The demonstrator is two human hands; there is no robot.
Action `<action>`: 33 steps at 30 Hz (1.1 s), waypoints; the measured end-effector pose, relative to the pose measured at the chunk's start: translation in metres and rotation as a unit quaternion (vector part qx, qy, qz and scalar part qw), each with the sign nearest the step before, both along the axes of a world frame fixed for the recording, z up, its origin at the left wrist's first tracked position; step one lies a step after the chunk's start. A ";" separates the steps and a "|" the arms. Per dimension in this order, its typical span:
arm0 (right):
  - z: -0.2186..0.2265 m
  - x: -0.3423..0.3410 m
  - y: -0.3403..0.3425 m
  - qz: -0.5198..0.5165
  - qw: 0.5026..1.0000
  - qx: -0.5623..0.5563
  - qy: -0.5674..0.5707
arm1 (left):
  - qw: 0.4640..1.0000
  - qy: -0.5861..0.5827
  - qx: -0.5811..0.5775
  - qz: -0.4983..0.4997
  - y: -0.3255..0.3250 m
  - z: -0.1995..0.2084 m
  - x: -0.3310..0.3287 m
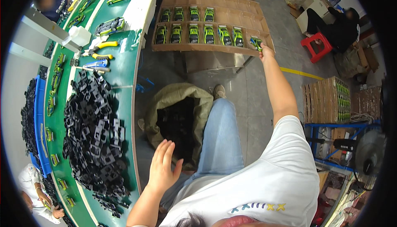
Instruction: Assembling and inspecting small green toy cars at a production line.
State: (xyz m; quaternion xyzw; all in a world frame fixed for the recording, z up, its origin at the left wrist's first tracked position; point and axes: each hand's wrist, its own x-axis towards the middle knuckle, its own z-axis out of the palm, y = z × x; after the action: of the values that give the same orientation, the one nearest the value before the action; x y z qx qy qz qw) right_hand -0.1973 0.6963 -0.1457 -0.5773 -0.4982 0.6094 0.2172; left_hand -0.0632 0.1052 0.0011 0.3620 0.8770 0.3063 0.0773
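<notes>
Many black parts [94, 136] heap the worktop [125, 103], lower ones hidden; left hand [163, 171] open, thumb wide, near a sack [154, 123], contents dim; right hand [267, 52], fingers pinching a partly covered toy car [255, 42] at the tray [240, 17]'s right end

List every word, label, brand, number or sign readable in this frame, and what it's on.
White shirt: a row of coloured crosses and bars, described rather than copied.
Green toy cars: any markings are too small to read.
No other text is legible.
</notes>
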 end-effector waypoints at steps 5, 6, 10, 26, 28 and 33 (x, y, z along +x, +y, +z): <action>-0.037 -0.024 0.067 0.003 0.999 -0.028 0.039 | 0.999 -0.044 0.016 -0.002 0.005 -0.005 -0.014; -0.040 -0.027 0.055 0.010 1.000 -0.016 0.021 | 0.999 -0.039 0.007 0.019 0.004 -0.004 -0.015; -0.032 -0.038 0.029 0.053 0.997 0.055 0.001 | 0.998 -0.039 0.007 0.040 -0.003 0.003 -0.020; 0.168 -0.437 -0.342 0.430 0.522 0.736 0.028 | 0.782 -0.547 0.185 0.235 -0.034 0.005 -0.028; 0.168 -0.469 -0.361 0.460 0.498 0.732 -0.077 | 0.767 -0.570 0.175 0.238 -0.036 0.002 -0.033; 0.180 -0.491 -0.325 0.596 0.473 0.628 -0.165 | 0.650 -0.660 0.210 0.314 -0.034 0.004 -0.034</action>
State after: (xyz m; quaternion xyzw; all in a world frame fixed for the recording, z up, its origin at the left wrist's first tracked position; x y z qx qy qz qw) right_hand -0.6888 0.3709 0.0340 0.0597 -0.9980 0.0094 0.0201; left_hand -0.0969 0.0710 0.0047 -0.2265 0.5685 0.6458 0.4566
